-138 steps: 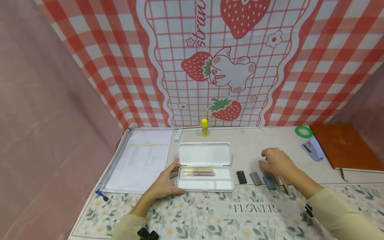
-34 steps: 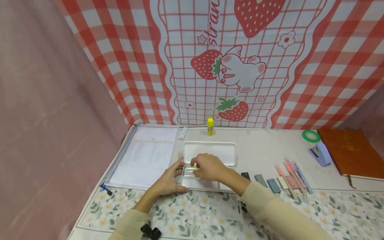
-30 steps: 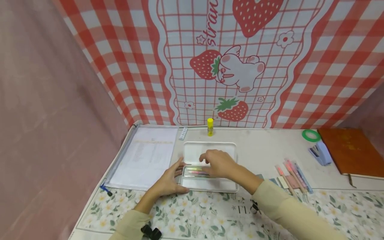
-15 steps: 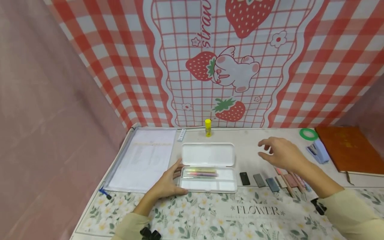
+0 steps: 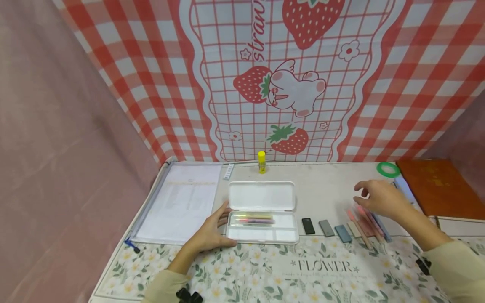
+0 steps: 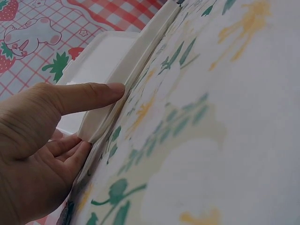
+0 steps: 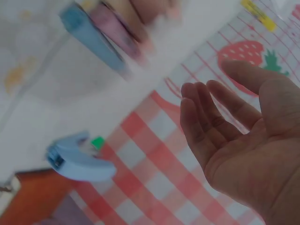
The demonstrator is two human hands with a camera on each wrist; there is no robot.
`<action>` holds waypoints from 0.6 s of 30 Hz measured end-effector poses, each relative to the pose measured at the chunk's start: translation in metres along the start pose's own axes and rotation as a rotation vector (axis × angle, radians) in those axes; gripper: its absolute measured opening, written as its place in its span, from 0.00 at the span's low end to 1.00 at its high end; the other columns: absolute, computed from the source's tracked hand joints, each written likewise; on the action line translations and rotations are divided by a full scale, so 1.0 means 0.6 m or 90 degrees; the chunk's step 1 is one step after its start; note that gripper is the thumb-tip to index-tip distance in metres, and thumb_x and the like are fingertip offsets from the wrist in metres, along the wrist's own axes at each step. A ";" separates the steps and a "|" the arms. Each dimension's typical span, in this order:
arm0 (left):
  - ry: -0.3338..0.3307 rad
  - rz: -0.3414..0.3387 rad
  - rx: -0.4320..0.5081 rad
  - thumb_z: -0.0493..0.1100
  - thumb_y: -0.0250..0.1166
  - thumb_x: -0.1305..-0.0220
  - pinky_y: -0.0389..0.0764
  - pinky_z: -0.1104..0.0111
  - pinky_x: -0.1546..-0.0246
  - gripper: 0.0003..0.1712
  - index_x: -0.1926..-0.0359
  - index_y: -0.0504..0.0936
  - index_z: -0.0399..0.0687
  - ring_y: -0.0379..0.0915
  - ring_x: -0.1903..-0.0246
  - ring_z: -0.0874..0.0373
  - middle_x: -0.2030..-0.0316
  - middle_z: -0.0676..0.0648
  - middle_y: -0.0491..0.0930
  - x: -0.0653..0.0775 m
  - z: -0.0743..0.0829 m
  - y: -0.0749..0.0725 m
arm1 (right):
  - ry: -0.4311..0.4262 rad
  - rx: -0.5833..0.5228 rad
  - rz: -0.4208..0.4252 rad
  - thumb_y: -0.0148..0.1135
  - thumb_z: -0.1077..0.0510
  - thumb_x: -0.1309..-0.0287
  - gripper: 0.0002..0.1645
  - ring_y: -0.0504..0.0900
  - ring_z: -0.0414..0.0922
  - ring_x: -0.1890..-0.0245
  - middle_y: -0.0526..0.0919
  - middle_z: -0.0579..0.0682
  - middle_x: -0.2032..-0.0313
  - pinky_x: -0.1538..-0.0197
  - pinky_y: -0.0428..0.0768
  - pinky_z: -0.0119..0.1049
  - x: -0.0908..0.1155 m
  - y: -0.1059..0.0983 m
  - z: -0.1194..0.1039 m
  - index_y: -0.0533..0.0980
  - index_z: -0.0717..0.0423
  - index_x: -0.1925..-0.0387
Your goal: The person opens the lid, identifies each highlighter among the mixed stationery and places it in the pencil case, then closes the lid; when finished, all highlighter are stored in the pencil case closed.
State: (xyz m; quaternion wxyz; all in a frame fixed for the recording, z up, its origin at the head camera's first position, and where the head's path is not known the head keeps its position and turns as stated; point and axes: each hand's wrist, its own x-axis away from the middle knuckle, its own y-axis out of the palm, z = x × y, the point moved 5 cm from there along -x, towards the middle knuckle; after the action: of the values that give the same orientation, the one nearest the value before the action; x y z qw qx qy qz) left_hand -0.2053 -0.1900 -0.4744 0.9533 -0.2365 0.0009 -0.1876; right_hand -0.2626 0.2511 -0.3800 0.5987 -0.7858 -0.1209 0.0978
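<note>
My left hand [image 5: 210,231] holds the left end of an open white pencil case [image 5: 261,235], thumb along its front side and fingers at its end. In the left wrist view the thumb presses the case wall [image 6: 101,119]. A few pens [image 5: 254,219], yellow and pinkish purple, lie in the back compartment. My right hand [image 5: 382,200] hovers with loosely bent fingers and nothing in them, over the far ends of several pink and blue pens [image 5: 369,225]. In the right wrist view the palm shows, beside the blue pen [image 7: 93,40].
A black eraser [image 5: 308,226], grey eraser [image 5: 326,228] and blue eraser [image 5: 342,233] lie right of the case. Behind stand a glue stick [image 5: 262,162] and green tape [image 5: 388,169]; a stapler [image 7: 82,159] lies near a brown notebook [image 5: 439,189]. A document pouch [image 5: 178,202] lies left.
My right hand was in the case at its pens about a second ago. It has since lifted away and moved right, to above the loose pens. My left hand stays on the case.
</note>
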 end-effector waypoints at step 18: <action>-0.011 0.006 0.004 0.44 0.82 0.66 0.64 0.54 0.34 0.73 0.25 0.42 0.52 0.58 0.35 0.41 0.34 0.43 0.59 -0.001 0.003 0.001 | 0.089 -0.033 -0.100 0.64 0.54 0.48 0.11 0.70 0.43 0.82 0.75 0.46 0.83 0.80 0.69 0.36 0.002 0.086 0.000 0.78 0.56 0.78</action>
State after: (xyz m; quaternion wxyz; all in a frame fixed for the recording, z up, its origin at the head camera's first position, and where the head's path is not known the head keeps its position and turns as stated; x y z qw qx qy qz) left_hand -0.2057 -0.1882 -0.4732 0.9548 -0.2354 -0.0069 -0.1813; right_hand -0.2574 0.2382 -0.4296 0.5908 -0.7941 -0.1423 -0.0078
